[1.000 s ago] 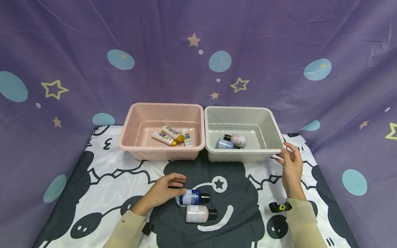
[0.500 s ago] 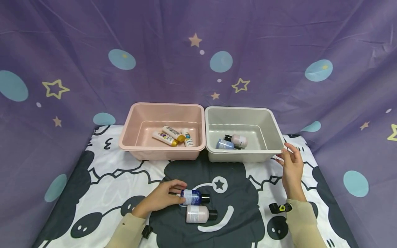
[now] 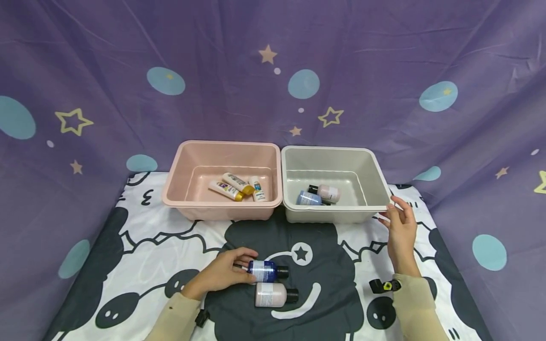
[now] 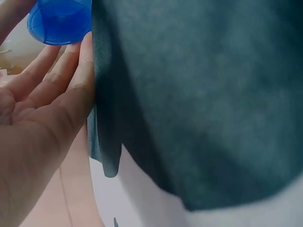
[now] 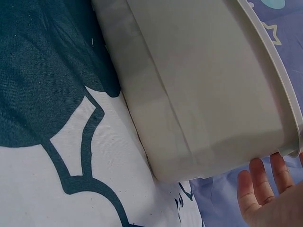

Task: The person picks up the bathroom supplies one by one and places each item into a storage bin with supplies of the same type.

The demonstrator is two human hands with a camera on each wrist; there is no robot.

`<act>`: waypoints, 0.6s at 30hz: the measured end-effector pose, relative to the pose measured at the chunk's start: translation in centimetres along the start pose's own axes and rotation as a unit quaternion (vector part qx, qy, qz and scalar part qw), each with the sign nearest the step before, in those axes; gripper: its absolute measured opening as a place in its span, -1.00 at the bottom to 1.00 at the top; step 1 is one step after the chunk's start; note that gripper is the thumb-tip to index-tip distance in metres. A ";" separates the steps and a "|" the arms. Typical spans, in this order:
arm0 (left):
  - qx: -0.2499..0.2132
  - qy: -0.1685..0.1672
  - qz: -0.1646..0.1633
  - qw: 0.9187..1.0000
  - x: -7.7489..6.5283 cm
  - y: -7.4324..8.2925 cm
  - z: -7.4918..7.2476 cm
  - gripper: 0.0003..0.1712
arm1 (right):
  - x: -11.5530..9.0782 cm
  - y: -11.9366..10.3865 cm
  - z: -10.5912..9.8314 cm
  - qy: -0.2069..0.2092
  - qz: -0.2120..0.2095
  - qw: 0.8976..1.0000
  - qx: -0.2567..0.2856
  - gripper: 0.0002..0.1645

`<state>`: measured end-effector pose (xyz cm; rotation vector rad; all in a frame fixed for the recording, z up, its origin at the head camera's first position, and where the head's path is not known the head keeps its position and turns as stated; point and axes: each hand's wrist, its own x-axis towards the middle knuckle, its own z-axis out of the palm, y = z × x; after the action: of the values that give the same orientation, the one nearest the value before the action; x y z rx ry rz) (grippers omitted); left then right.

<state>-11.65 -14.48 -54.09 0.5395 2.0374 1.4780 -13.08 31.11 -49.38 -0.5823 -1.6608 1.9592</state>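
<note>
My left hand (image 3: 222, 272) grips the label end of a dark blue bottle (image 3: 262, 271) with a black cap, lying on the cloth. In the left wrist view, thumb and fingers surround the bottle's blue base (image 4: 61, 23). Just below lies a pale pink bottle (image 3: 270, 294), also black-capped. My right hand (image 3: 401, 229) holds the front right corner of a grey bin (image 3: 332, 215); in the right wrist view, fingertips (image 5: 279, 163) meet the bin's rim from outside, with the thumb out of sight. A pink bottle (image 3: 329, 192) and a light blue bottle (image 3: 309, 198) lie inside.
A pink bin (image 3: 222, 211) stands against the grey bin's left side, holding white tubes (image 3: 226, 190), two of them gold-capped. A purple curtain (image 3: 230, 104) rises behind both bins. Beneath everything spreads a black-and-white printed cloth (image 3: 307, 293).
My left hand has come slightly down and closed its thumb and fingers around the end of the blue bottle. My right hand and both bins have stayed put.
</note>
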 end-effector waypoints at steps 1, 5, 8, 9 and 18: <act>-0.003 0.003 -0.002 1.000 0.0 0.1 0.0 -0.33 | 0.0 0.0 0.0 0.000 0.000 1.000 -0.001 -0.63; -0.021 0.011 -0.009 1.000 0.1 0.4 0.1 -0.33 | 0.0 0.1 -0.1 0.001 0.001 1.000 -0.006 -0.62; -0.028 0.016 -0.011 0.999 0.2 0.5 0.1 -0.33 | 0.0 0.1 -0.1 0.002 0.001 1.000 -0.006 -0.61; -0.032 0.017 -0.011 0.999 0.2 0.5 0.2 -0.33 | 0.0 0.1 -0.1 0.002 0.001 1.000 -0.006 -0.61; -0.084 0.042 -0.016 0.995 0.6 -0.1 0.5 -0.35 | 0.0 0.0 0.0 -0.001 -0.003 1.000 -0.002 -0.61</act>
<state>-11.78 -13.81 -54.45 0.3806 1.9516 1.6580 -13.04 31.10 -49.39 -0.5778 -1.6667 1.9530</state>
